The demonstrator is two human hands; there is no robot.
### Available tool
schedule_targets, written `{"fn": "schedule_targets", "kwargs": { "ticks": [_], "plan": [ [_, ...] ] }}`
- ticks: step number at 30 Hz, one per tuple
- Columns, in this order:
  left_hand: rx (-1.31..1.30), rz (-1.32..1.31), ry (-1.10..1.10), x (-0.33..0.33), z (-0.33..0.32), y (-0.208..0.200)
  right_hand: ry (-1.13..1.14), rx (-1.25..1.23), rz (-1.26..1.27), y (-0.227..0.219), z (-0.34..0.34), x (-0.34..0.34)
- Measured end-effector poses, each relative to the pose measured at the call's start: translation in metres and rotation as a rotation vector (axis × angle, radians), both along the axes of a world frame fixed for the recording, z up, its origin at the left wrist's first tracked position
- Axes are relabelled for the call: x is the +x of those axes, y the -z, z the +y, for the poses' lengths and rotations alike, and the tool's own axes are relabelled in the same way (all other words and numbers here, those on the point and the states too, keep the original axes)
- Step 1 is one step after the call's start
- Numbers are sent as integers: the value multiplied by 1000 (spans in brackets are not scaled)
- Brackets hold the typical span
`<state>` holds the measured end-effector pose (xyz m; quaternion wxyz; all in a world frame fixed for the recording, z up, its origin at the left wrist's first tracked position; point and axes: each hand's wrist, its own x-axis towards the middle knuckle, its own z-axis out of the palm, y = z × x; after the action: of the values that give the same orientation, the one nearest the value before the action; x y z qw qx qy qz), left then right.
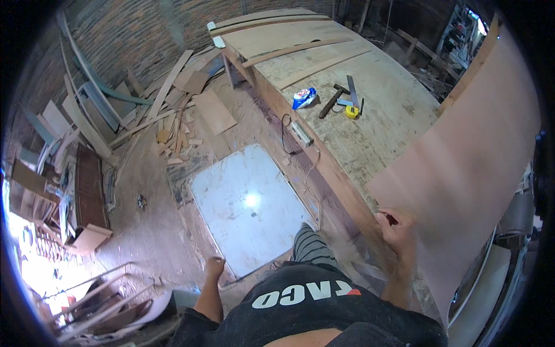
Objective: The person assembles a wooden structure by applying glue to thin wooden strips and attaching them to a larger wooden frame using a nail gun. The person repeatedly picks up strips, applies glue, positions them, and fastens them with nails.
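Observation:
My right hand [398, 226] is at the near left edge of a large thin pinkish-brown wood sheet [462, 168], its fingers curled closed on that edge. The sheet lies partly on the workbench [341, 144] and bows upward at its far right end. My left hand [214, 266] hangs low at my side, fingers curled in, with no object visible in it. Below it on the floor is a white square panel [248, 225]. Farther up the bench lie a hammer [332, 103], a metal try square [352, 89], a yellow tape measure [351, 111] and a blue-and-white packet [304, 98].
A power strip [301, 133] with cables is on the bench's left side. Thin wood strips [298, 52] lie across the bench's far part. Offcuts [179, 130] and boards [215, 111] cover the floor by the brick wall [127, 34]. A brown cabinet [92, 188] stands left.

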<state>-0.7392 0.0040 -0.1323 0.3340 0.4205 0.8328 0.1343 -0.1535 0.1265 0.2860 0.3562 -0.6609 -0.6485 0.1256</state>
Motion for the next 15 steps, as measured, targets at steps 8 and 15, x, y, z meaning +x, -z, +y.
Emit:
{"fn": "schedule_targets", "kwargs": {
  "ticks": [8,15],
  "plan": [
    [-236,-59,188,-37,34,48,121,-296,-99,52,194,-54],
    [-391,233,814,-93,131,-21,222,-412,73,152,471,-82]
  ]
}}
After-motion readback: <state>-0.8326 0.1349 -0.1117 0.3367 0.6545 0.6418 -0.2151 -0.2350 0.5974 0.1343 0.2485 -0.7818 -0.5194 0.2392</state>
